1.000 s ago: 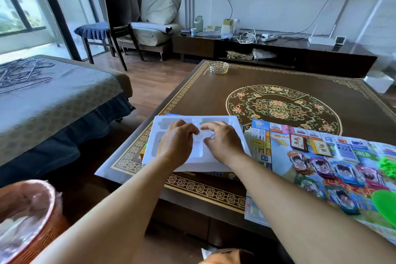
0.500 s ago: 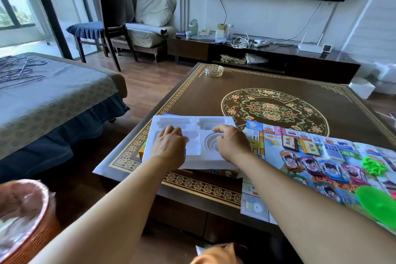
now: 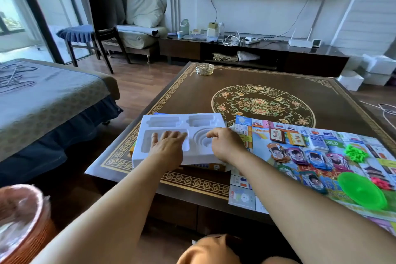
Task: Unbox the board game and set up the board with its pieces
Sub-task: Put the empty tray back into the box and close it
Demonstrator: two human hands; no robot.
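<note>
the left hand lies flat with straight fingers in the big pocket of the white tray, pressing it down. the right hand hovers over the round pocket with fingers curled; i cannot tell if it holds a small piece. the tray looks empty, so lift it level with 2 hands. its long side runs left to right, on the box. right of the tray lies the board, long side also left to right, with the green bowl on it.

A white tray, a brown table with gold fretwork border, and a seemingly solid green bowl.
</note>
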